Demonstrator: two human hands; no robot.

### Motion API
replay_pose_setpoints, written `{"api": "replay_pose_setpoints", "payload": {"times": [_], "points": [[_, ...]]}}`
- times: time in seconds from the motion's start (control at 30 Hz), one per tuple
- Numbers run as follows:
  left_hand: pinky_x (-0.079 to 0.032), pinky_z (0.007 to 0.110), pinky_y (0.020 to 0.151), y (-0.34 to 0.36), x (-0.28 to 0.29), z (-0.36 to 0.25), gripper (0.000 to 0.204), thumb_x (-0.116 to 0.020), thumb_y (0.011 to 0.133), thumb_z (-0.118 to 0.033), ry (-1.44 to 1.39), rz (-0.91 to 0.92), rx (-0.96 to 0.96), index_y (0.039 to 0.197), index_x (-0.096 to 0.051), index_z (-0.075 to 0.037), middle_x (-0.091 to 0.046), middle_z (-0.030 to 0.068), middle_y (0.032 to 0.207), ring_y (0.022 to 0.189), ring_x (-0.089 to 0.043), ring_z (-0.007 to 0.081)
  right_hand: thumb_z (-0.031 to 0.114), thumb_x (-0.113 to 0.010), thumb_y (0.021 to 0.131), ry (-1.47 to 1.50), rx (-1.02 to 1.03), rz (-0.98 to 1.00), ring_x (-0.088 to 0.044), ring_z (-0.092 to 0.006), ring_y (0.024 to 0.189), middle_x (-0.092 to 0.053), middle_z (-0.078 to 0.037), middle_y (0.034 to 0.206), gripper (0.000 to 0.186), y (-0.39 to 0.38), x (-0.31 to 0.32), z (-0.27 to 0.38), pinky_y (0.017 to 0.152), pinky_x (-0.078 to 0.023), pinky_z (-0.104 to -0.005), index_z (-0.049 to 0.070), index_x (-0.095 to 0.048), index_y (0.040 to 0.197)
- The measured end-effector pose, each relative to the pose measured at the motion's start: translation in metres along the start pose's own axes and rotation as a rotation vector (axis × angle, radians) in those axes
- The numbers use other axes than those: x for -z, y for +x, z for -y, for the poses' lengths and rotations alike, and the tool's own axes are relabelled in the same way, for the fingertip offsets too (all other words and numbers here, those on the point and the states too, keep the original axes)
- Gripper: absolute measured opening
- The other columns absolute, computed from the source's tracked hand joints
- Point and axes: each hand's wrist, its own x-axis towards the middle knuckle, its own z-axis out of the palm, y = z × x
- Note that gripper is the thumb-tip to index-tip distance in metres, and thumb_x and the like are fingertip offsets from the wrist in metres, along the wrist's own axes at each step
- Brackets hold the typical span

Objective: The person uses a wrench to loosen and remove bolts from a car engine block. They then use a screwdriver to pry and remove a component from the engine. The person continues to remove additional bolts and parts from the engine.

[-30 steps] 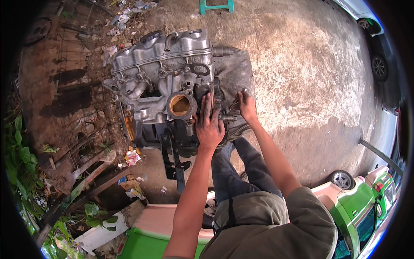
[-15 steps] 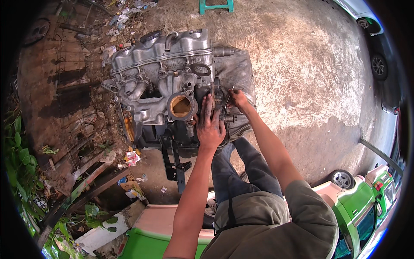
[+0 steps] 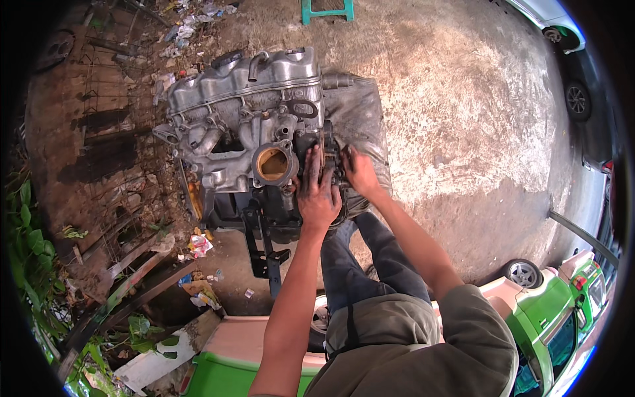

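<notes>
A greasy metal engine sits before me, with a ribbed silver cover [image 3: 281,69], an intake manifold with a round tan-lined opening [image 3: 273,163] and a black bracket [image 3: 259,241] below. My left hand [image 3: 319,195] lies over the dark parts on the engine's right half, its fingers stretched out and pointing up, just right of the round opening. My right hand [image 3: 358,170] is closed at the right side of those parts, beside the left one; what its fingers hold is too hidden to make out.
A teal stool [image 3: 327,10] stands beyond the engine. Scrap boards, litter and plants [image 3: 36,245] lie left. Concrete [image 3: 463,119] stretches right toward parked cars [image 3: 579,99] and a metal pole [image 3: 582,235]. A green-and-pink car [image 3: 549,311] is behind me.
My right hand has moved leftward, closer to my left hand and the dark engine parts. The thin object seen in its fingers earlier is now hard to see. The view has shifted slightly.
</notes>
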Motion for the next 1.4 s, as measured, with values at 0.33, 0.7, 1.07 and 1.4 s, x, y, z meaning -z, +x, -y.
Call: {"api": "replay_pose_setpoints", "payload": {"times": [0.33, 0.7, 1.07, 1.4], "points": [[-0.023, 0.052, 0.116, 0.001, 0.000, 0.000, 0.026, -0.053, 0.078, -0.005, -0.034, -0.003, -0.003, 0.100, -0.066, -0.001, -0.032, 0.0155, 0.157, 0.144, -0.033, 0.0344, 0.017, -0.048, 0.102, -0.069, -0.359, -0.231, -0.063, -0.0455, 0.073, -0.064, -0.027, 0.077, 0.025, -0.045, 0.018, -0.001, 0.064, -0.050, -0.0470, -0.006, -0.059, 0.102], [-0.023, 0.053, 0.116, 0.000, 0.000, 0.000, 0.025, -0.054, 0.078, -0.005, -0.009, -0.021, -0.015, 0.099, -0.066, -0.001, -0.033, 0.0153, 0.156, 0.144, -0.034, 0.0335, 0.029, -0.053, 0.101, 0.593, -0.684, 0.015, -0.067, -0.0271, 0.057, -0.065, -0.017, 0.067, 0.035, 0.033, -0.028, -0.066, 0.053, -0.051, -0.0403, -0.003, -0.065, 0.095], [-0.024, 0.052, 0.116, 0.001, -0.001, 0.000, 0.027, -0.052, 0.077, -0.005, -0.020, -0.031, -0.018, 0.099, -0.067, 0.000, -0.035, 0.0155, 0.155, 0.143, -0.036, 0.0339, 0.039, -0.060, 0.094, 0.193, -0.559, 0.098, -0.059, -0.0494, 0.104, -0.065, -0.032, 0.100, 0.041, 0.056, -0.060, -0.108, 0.083, -0.048, -0.0506, -0.001, -0.067, 0.103], [-0.024, 0.052, 0.117, 0.001, -0.001, 0.000, 0.027, -0.052, 0.077, -0.003, -0.032, -0.044, -0.027, 0.099, -0.067, 0.000, -0.034, 0.0147, 0.156, 0.143, -0.035, 0.0337, 0.035, -0.061, 0.092, 0.017, -0.517, 0.214, -0.070, -0.0432, 0.086, -0.065, -0.036, 0.098, 0.051, 0.068, -0.036, -0.066, 0.069, -0.058, -0.0465, -0.013, -0.058, 0.109]]}}
